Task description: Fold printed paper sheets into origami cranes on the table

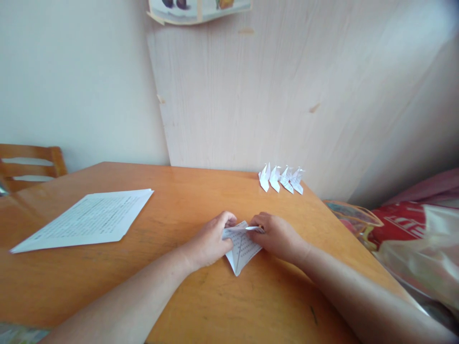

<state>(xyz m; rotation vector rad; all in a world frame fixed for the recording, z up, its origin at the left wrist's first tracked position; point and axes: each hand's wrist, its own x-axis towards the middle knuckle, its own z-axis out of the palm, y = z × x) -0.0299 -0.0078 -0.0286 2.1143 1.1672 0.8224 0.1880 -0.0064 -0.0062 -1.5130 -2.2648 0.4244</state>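
A partly folded sheet of printed paper lies on the orange wooden table, its pointed end towards me. My left hand presses on its left side with the fingers curled over the top edge. My right hand pinches a raised flap at the paper's upper right. Both hands are closed on the paper.
A flat printed sheet lies at the table's left. Several small folded paper cranes stand in a row at the back right edge, by a pale wooden panel. A wooden chair is far left; plastic bags sit right of the table.
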